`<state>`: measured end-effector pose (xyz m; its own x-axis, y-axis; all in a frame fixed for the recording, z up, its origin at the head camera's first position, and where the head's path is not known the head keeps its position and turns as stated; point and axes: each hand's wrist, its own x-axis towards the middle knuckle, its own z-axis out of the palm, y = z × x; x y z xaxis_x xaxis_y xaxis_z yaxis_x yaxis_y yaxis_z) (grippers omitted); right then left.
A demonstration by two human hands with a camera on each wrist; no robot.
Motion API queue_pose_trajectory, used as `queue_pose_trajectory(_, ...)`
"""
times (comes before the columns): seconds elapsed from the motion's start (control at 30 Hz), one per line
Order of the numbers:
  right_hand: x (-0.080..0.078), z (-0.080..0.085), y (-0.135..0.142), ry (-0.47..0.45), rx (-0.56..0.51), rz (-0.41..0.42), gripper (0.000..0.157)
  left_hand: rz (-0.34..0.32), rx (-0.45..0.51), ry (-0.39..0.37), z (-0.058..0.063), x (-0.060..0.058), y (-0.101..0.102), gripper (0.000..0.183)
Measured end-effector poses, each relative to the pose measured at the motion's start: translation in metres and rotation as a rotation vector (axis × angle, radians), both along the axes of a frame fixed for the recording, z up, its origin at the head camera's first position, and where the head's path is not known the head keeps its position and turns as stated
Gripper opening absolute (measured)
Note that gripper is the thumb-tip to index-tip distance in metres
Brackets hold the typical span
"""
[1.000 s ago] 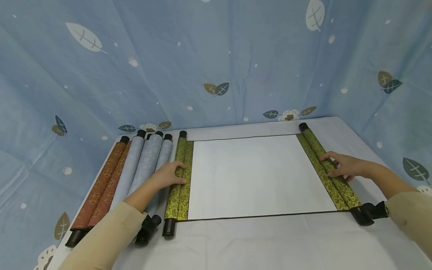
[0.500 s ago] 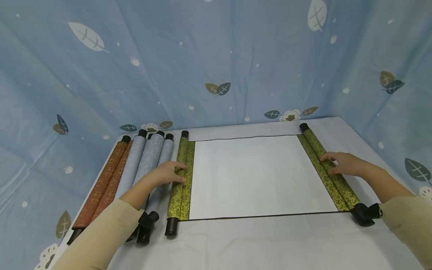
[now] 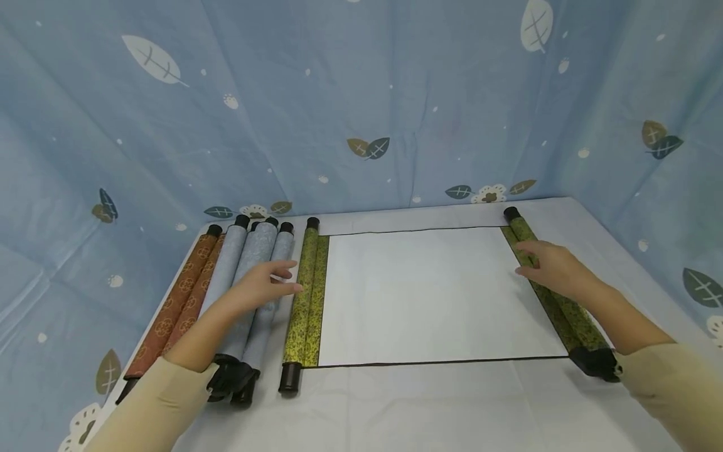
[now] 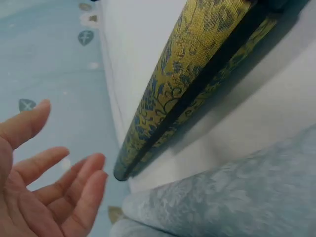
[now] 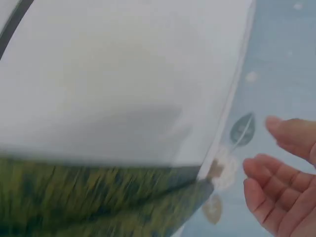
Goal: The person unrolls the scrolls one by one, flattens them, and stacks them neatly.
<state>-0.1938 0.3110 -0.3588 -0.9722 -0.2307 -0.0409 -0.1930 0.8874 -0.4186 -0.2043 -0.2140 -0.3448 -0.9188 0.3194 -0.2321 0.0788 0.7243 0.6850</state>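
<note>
A: The count?
B: 1 flat, unrolled white scroll, on white cloth, with 2 green-and-yellow patterned rollers. Left of it, 2 rust-brown patterned rolls and at least 3 pale blue-grey rolls, partly hidden by a tan-sleeved left arm.
A: Hands?
B: Fingers loosely parted, gripping nothing: left hand beside the scroll's left roller, right hand above its right.

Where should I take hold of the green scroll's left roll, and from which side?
Probably mid-length on the left roll, coming down from above and the left. It is a long, slim cylinder, so its middle should balance best; the flat green strip runs along its right, while a gap before the nearest blue roll leaves some room on its left.
</note>
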Motion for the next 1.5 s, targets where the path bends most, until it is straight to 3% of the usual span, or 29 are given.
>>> queue_pose_trajectory(0.13, 0.006, -0.001, -0.023, 0.128, -0.165, -0.03, 0.049, 0.046, 0.095, 0.047, 0.002, 0.013, -0.003, 0.062)
queue_pose_trajectory(0.27, 0.011, -0.003, -0.048, 0.274, -0.366, -0.07, 0.04, 0.143, 0.169, 0.228, 0.002, 0.026, -0.005, 0.053)
queue_pose_trajectory(0.4, 0.015, -0.004, -0.07, 0.294, -0.565, -0.081, 0.037, 0.233, 0.268, 0.419, 0.005, 0.039, -0.011, 0.044)
queue_pose_trajectory(0.5, 0.015, -0.006, -0.084, 0.284, -0.646, -0.077, 0.036, 0.259, 0.354, 0.493, 0.007, 0.045, -0.019, 0.041)
queue_pose_trajectory(0.73, 0.009, -0.014, -0.113, 0.226, -0.703, -0.055, 0.038, 0.262, 0.612, 0.511, 0.008, 0.051, -0.045, 0.039)
queue_pose_trajectory(0.9, 0.006, -0.013, -0.134, 0.213, -0.732, -0.012, 0.037, 0.282, 0.743, 0.509, 0.005, 0.055, -0.063, 0.043)
queue_pose_trajectory(1.13, 0.005, -0.007, -0.156, 0.186, -0.69, 0.008, 0.037, 0.216, 0.948, 0.541, 0.006, 0.055, -0.072, 0.044)
queue_pose_trajectory(1.23, 0.005, -0.006, -0.167, 0.172, -0.673, 0.031, 0.038, 0.217, 0.9, 0.484, 0.005, 0.056, -0.076, 0.047)
queue_pose_trajectory(1.37, 0.008, -0.004, -0.186, 0.14, -0.674, 0.074, 0.039, 0.219, 0.687, 0.408, -0.001, 0.059, -0.084, 0.053)
queue_pose_trajectory(1.5, 0.009, 0.001, -0.207, 0.072, -0.687, 0.122, 0.042, 0.202, 0.409, 0.391, -0.007, 0.058, -0.089, 0.059)
